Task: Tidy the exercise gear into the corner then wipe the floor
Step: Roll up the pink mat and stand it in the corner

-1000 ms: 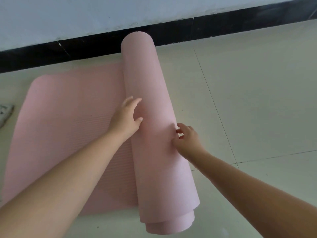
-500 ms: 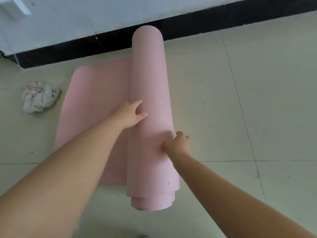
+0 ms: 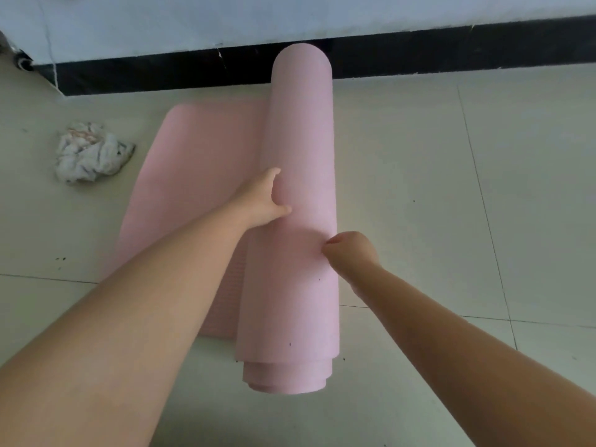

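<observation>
Here the pink mat (image 3: pixel 300 195) lies on the floor (image 3: pixel 451 188), mostly rolled up, with its far end by the black baseboard (image 3: pixel 451 46) and a flat part left of the roll. The left hand (image 3: pixel 263 201) grips the roll's left side, and the right hand (image 3: pixel 350 251) curls tight against its right edge. A crumpled rag (image 3: pixel 90 151) sits left of the mat, apart from it.
</observation>
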`<state>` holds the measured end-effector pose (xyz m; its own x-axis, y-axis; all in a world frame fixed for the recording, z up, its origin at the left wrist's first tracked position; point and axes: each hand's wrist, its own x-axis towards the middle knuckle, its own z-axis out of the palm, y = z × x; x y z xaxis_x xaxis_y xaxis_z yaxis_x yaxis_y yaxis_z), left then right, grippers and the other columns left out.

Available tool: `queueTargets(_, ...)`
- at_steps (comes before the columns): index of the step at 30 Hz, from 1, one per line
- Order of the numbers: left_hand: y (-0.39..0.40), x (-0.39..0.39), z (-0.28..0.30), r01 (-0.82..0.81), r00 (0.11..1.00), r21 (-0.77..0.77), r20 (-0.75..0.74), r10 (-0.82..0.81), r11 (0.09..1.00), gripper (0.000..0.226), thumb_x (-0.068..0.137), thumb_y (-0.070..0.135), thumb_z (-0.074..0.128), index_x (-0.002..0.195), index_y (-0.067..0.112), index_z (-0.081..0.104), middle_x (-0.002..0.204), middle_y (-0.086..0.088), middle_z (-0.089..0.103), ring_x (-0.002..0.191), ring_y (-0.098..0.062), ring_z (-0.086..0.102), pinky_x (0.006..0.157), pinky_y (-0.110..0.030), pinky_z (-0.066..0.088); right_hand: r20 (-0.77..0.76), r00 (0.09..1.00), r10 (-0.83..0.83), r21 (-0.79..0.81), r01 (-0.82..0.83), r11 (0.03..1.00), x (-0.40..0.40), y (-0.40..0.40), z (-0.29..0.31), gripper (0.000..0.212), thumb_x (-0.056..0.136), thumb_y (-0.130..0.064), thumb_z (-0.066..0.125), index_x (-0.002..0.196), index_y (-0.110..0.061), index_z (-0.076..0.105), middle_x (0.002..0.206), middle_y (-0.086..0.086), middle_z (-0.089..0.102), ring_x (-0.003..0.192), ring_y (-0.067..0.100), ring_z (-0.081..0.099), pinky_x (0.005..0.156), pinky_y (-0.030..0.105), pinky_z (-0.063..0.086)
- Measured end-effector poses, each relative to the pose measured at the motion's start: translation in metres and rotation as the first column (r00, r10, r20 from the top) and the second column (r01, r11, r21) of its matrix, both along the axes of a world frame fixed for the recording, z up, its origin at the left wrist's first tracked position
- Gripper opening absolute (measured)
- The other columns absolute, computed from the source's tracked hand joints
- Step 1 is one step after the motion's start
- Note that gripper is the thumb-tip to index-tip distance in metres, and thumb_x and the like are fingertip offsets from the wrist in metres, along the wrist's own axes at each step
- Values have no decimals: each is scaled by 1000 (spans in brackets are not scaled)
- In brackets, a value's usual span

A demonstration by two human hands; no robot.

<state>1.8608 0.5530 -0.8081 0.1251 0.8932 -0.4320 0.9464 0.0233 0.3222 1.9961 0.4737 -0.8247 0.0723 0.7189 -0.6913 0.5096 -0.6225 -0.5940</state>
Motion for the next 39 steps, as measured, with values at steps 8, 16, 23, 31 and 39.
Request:
queueTargets(8, 37, -81, -12, 426, 902, 39, -95, -421, 904, 64, 79, -15, 45, 138, 10, 42, 154, -4, 27, 145, -23, 24, 117, -25, 21, 8, 1000, -15, 36, 15, 999, -53, 49, 1, 11, 87, -2, 44, 94, -7, 52, 81, 6, 49, 71, 20, 52, 58, 24, 46)
queueTargets(16, 62, -136, -7, 391, 918, 186, -146, -368, 902, 43, 98, 39, 41, 140, 32, 43, 131, -10, 48, 123, -29, 50, 96, -30, 41, 152, 988, -35, -93, 49, 994, -102, 70, 8, 44, 92, -1, 30, 135, -8, 35, 72, 11, 57, 49, 18, 52, 48, 23, 30)
queueTargets(23, 73, -186, -17, 408, 910, 258, -36, -413, 876, 41, 95, 39, 47, 123, 9, 49, 138, -2, 45, 120, -24, 52, 89, -29, 42, 239, 965, -107, -61, 125, 990, -167, 86, 13, 28, 91, -9, 37, 116, 1, 45, 63, 7, 51, 49, 18, 46, 46, 23, 32)
queueTargets(31, 117, -241, -15, 446, 888, 250, -4, -459, 860, 37, 94, 35, 49, 119, 10, 61, 130, -15, 49, 122, -32, 50, 102, -36, 41, 308, 941, -143, 70, 127, 989, -221, 112, 32, 29, 91, -7, 45, 108, -6, 68, 112, 11, 63, 102, 27, 56, 84, 27, 45)
queueTargets(39, 122, -298, -22, 171, 969, 160, 152, -195, 972, 51, 97, 30, 47, 141, 8, 34, 143, -11, 45, 131, -26, 46, 102, -31, 37, 23, 962, -272, 126, 267, 955, -253, 145, 24, 24, 87, 5, 40, 81, -15, 52, 78, 5, 59, 65, 18, 59, 59, 22, 42)
